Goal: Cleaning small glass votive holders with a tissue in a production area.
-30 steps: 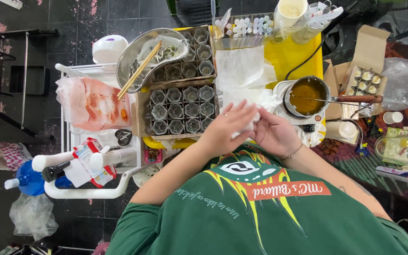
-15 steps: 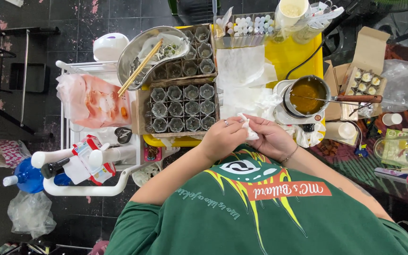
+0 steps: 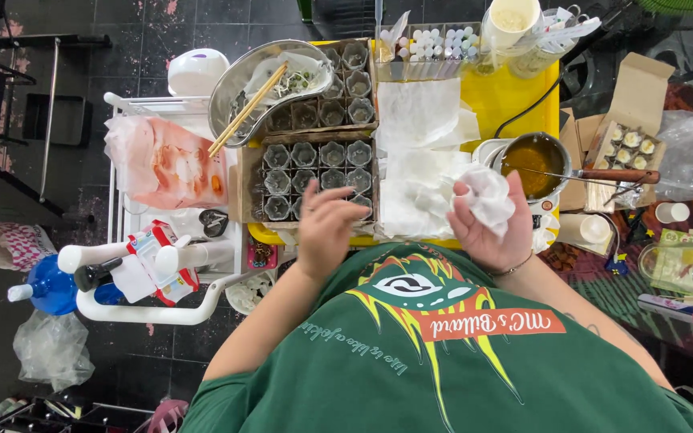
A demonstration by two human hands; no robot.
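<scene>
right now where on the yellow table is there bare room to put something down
Only the bare yellow table patch between the white paper sheets and the pot. Crowded elsewhere: cup trays, metal dish, right hand holding crumpled tissue.

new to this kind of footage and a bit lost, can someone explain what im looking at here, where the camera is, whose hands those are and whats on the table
There is no machine here: a person in a green shirt works with two bare hands. The single picture comes from a camera looking straight down on them, so the table appears above the shoulders.

The right hand holds a crumpled white tissue. The left hand is open, holds nothing, and hovers over the near edge of a tray of small glass cups.

On the yellow table also lie spread white paper sheets, a small pot of amber liquid with a wooden handle, and a metal bowl with chopsticks resting in it. A cardboard box with small filled cups sits to the side.
</scene>
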